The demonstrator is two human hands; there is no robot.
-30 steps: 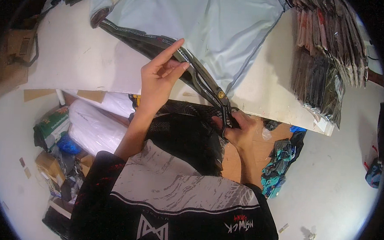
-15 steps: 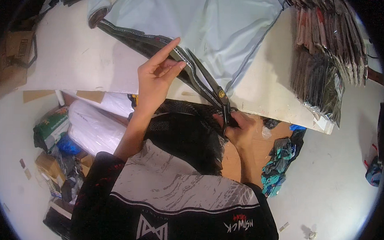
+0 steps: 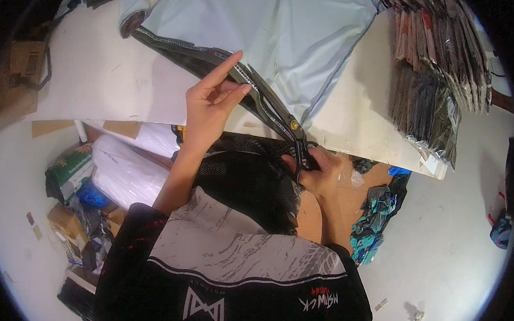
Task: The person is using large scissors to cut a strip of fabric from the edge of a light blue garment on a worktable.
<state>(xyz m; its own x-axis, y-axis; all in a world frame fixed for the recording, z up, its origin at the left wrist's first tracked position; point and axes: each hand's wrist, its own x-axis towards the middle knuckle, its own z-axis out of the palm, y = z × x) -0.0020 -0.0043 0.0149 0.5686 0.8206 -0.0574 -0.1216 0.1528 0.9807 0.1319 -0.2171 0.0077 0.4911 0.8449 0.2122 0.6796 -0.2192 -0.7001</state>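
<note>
A pale blue-grey garment (image 3: 263, 29) lies over the table, with a dark edge strip (image 3: 170, 45) bearing a narrow white printed line. My left hand (image 3: 211, 101) rests on that strip, its index finger and thumb stretched apart, the other fingers curled and partly hidden. The white line shows between the two fingertips. Black scissors (image 3: 294, 125) with a brass-coloured pivot are gripped in my right hand (image 3: 322, 172) by the table's front edge. Their blades lie along the strip and point toward my left hand; the lower blade is mostly hidden by cloth.
Plastic-wrapped folded garments (image 3: 424, 82) are stacked at the table's right. Below the table edge on the left are a white plastic-wrapped bundle (image 3: 127, 166) and a green bag (image 3: 70, 166). Crumpled teal and black material (image 3: 374, 223) lies low on the right.
The scissors have shifted slightly left and their upper blade has come down closer to the dark strip. My left hand has hardly moved.
</note>
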